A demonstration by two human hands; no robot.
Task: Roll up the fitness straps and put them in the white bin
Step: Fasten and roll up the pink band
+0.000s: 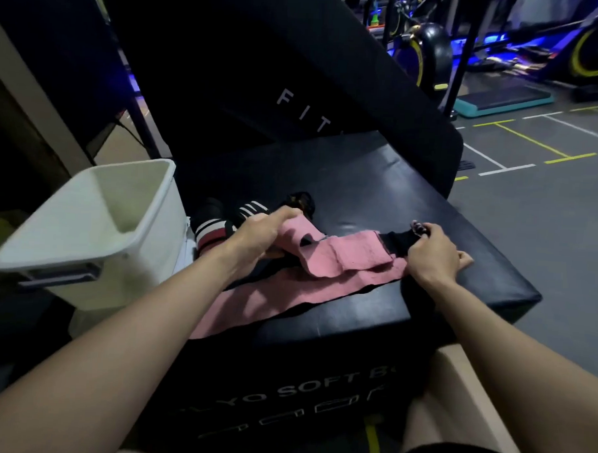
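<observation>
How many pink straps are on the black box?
2, it seems: one pink strap held between both hands, another pink strap lying beneath it, trailing off the box's near edge. They might be one folded piece.

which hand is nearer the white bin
Left. The left hand grips the pink strap just right of the white bin; the right hand holds the strap's black end, farther right on the black box.

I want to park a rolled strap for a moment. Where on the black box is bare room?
Bare: the box top beyond the pink strap, and right of the right hand. Crowded: the left edge by the bin, with striped straps and the left hand.
</observation>
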